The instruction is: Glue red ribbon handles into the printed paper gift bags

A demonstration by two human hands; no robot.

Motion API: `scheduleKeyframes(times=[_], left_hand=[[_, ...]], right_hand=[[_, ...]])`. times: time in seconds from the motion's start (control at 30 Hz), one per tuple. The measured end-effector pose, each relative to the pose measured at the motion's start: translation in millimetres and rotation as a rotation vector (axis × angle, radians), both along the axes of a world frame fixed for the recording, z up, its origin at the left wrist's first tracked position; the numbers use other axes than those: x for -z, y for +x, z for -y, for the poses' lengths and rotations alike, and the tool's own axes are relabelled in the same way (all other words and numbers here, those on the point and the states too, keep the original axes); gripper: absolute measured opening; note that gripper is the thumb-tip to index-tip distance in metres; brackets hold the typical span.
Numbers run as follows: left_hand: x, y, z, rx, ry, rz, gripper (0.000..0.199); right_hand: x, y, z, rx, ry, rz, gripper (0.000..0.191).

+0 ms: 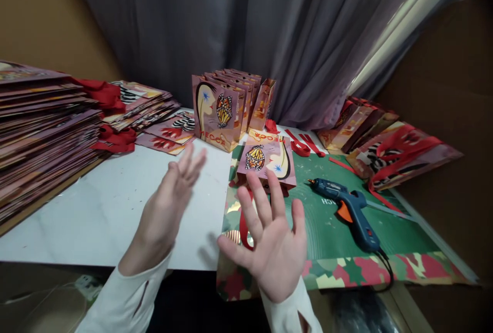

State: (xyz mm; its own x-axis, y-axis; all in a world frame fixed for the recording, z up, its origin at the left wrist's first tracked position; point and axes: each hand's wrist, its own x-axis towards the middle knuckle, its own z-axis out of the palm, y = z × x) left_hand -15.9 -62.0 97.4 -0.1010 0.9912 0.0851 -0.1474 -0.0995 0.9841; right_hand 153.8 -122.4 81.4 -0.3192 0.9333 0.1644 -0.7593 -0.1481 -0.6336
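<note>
My left hand point(164, 210) is raised over the white table with its fingers stretched out, slightly blurred, and holds nothing. Beside it my right hand point(275, 240) is spread wide with the palm showing, also holding nothing. Just beyond the right hand's fingertips a printed paper gift bag point(265, 156) lies flat, its lettering toward the back. A red ribbon point(244, 225) hangs from the bag's near end, partly hidden by the right hand. A blue glue gun point(346, 207) with an orange trigger lies on the green mat point(319, 230) to the right, a glue stick in its rear.
Several finished-looking bags point(217, 110) stand in a row at the back. A tall stack of flat bags point(42, 138) fills the left, with red ribbons point(115, 138) beside it. More bags point(400, 153) lean at the right. The gun's cord point(389, 269) drops over the front edge.
</note>
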Motion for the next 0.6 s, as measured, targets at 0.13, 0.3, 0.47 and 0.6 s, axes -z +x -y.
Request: scheduleKeyframes(times=[0.13, 0.3, 0.47, 0.6], left_hand=[[-11.3, 25.6, 25.2, 0.402, -0.181, 0.369, 0.063], [-0.7, 53.1, 34.2, 0.582, -0.318, 0.622, 0.057], [2.2, 49.9, 38.9, 0.671, -0.384, 0.638, 0.050], [-4.5, 30.1, 38.3, 0.474, -0.306, 0.497, 0.040]], right_hand=[[-2.9, -4.8, -9.5, 0.041, -0.037, 0.072, 0.065], [7.2, -9.3, -9.9, 0.176, 0.104, 0.198, 0.073], [11.3, -6.6, -5.3, 0.013, 0.200, 0.117, 0.077], [6.8, 4.1, -4.0, 0.085, 0.105, 0.135, 0.071]])
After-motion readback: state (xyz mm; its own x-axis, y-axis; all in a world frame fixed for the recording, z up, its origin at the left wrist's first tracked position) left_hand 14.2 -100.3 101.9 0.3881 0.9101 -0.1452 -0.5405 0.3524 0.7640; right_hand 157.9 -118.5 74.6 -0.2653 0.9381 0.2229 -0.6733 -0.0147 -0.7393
